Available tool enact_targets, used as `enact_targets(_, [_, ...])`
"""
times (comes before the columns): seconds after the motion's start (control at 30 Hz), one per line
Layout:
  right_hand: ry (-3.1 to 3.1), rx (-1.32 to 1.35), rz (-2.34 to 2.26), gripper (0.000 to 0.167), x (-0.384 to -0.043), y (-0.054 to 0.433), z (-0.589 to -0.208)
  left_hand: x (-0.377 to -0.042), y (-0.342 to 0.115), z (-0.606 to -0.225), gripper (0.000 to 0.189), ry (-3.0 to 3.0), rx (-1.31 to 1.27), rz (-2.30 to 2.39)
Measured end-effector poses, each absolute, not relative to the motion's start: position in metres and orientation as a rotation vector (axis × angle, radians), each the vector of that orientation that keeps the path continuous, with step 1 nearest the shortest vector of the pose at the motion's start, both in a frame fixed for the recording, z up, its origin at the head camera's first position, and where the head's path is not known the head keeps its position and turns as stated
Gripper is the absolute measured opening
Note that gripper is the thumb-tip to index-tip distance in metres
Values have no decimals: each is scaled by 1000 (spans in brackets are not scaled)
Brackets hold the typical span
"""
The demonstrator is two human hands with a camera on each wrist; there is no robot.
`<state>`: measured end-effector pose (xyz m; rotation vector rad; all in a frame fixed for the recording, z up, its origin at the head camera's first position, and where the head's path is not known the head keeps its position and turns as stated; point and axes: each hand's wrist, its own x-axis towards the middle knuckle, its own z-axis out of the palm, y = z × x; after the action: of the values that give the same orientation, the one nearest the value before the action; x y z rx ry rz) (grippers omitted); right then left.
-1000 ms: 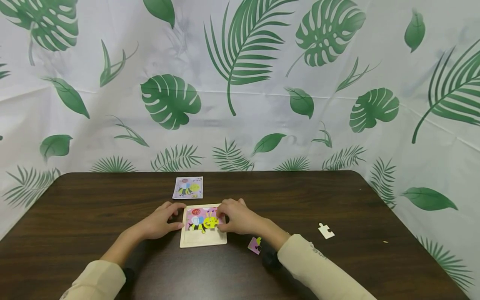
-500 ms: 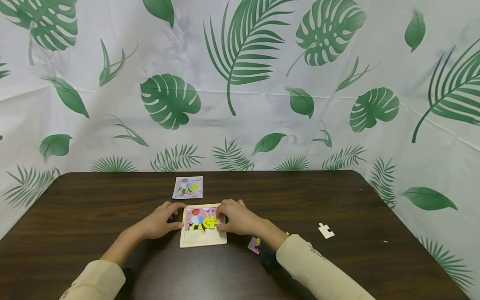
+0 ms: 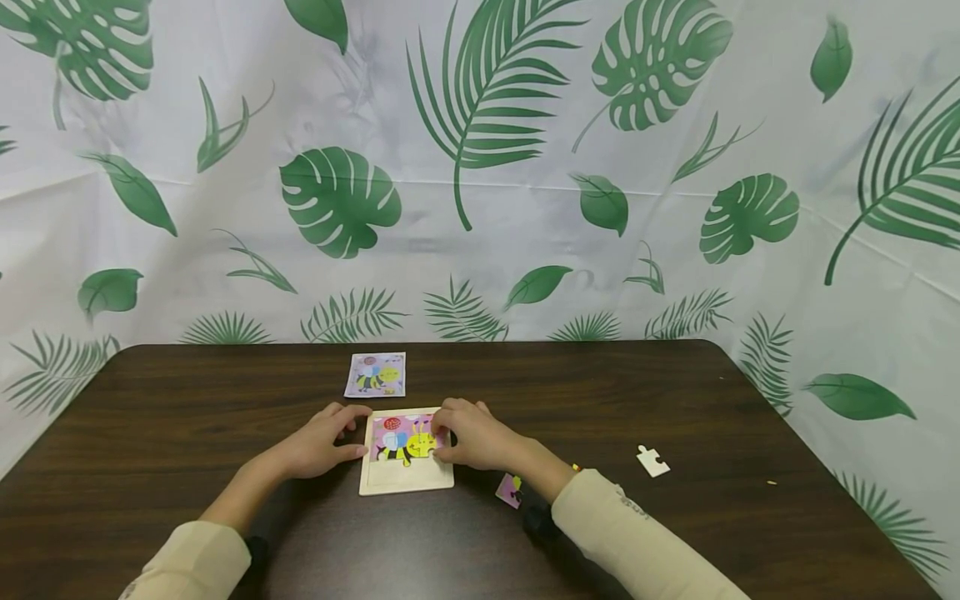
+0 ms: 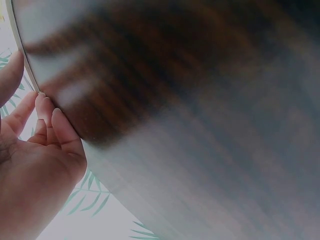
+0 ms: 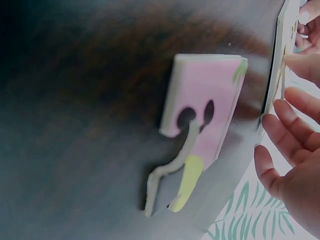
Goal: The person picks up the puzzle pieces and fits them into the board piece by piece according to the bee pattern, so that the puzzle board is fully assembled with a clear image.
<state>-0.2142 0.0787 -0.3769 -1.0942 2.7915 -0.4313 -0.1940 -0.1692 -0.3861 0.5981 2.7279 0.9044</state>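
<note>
A wooden jigsaw tray lies in the middle of the table, a bee picture filling its upper part and bare wood showing below. My left hand rests at its left edge, thumb and index finger spread along the rim. At the right edge my right hand pinches a puzzle piece, seen edge-on in the right wrist view and mostly covered by the fingers in the head view. A pink puzzle piece with black and yellow marks lies loose near the right wrist.
A bee picture card lies behind the tray. One pale puzzle piece lies face down to the right. An orange bit peeks out beside the right sleeve. A leaf-print sheet hangs behind the table.
The right forearm has shifted very slightly, uncovering the orange bit by the sleeve. Both hands stay at the tray's edges, and the loose pieces have not moved.
</note>
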Motion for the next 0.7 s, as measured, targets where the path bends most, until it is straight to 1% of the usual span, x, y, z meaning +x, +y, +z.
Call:
enact_targets(0.23, [2778, -1068, -431, 19, -214, 80, -378, -195, -169, -387, 50, 2733, 606, 902])
enact_targets(0.47, [2735, -1125, -496, 16, -216, 85, -378, -194, -168, -386, 51, 2733, 601, 904])
enact_targets(0.7, [2716, -1141, -503, 16, -216, 87, -379, -192, -168, -386, 51, 2733, 593, 899])
